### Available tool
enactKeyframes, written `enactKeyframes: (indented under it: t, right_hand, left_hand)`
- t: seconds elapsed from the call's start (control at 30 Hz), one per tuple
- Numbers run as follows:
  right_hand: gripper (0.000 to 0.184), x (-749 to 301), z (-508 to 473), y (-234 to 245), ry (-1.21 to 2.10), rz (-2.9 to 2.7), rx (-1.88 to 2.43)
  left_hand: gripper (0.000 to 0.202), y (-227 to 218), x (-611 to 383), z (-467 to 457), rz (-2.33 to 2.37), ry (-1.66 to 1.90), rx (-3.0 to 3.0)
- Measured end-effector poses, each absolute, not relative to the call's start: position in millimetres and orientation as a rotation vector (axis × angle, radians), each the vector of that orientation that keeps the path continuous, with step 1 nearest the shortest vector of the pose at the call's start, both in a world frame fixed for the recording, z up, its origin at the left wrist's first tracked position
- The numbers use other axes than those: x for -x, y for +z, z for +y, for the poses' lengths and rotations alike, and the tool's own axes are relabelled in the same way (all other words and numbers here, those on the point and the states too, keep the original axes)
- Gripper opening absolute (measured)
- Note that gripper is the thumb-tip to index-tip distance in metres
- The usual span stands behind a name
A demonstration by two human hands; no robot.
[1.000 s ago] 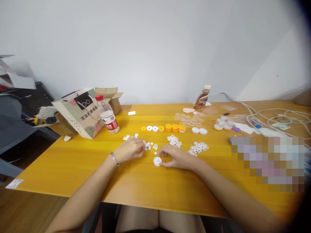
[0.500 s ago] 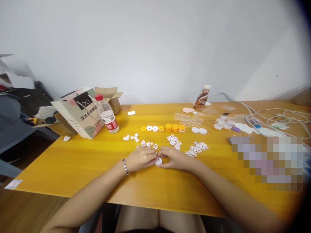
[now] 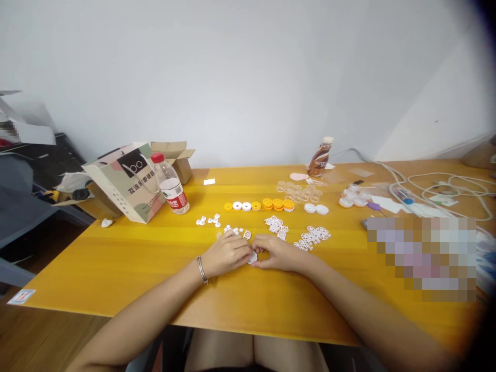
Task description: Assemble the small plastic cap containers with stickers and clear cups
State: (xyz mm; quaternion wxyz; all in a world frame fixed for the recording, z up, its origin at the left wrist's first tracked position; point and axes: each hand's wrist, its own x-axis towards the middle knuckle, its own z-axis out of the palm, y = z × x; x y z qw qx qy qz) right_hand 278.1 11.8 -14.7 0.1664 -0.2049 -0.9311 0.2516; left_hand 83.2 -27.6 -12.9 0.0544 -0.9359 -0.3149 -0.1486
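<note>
Between both hands is a small round white disc [image 3: 252, 258], partly covered by fingers. My left hand [image 3: 229, 252], with a silver bracelet at its wrist, pinches the disc's left side. The thumb and fingers of my right hand [image 3: 279, 253] close on its right side. Just beyond the fingertips lies a small white spoked wheel [image 3: 247, 234]. Several small white knobs [image 3: 214, 220] lie past my left hand. White openwork pieces [image 3: 274, 224] are piled beyond my right hand, and more lattice pieces [image 3: 315, 235] lie to its right.
Yellow and white rings [image 3: 247, 206] form a row farther back, with clear rings [image 3: 302, 192] behind. A water bottle [image 3: 174, 194], a paper bag [image 3: 134, 188] and a cardboard box [image 3: 180, 163] stand left. A brown drink bottle [image 3: 320, 159] and white cables [image 3: 395, 178] are right.
The white disc has tilted slightly between my fingers. Both hands stay in nearly the same place, still on it. The whole view has shifted a little.
</note>
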Motion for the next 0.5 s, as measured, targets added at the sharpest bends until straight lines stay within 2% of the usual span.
enactKeyframes:
  t: [0.33,0.5]
  right_hand:
    - [0.014,-278.0,11.9,-14.0,0.745,-2.642,0.577]
    - [0.012,-278.4,11.8,-13.7,0.771,-2.64,0.566]
  left_hand:
    - [0.022,-13.5,-79.8,-26.1,-0.906,-0.446,2.876]
    - [0.017,-9.8,-81.3,-25.7,-1.032,-0.52,3.039]
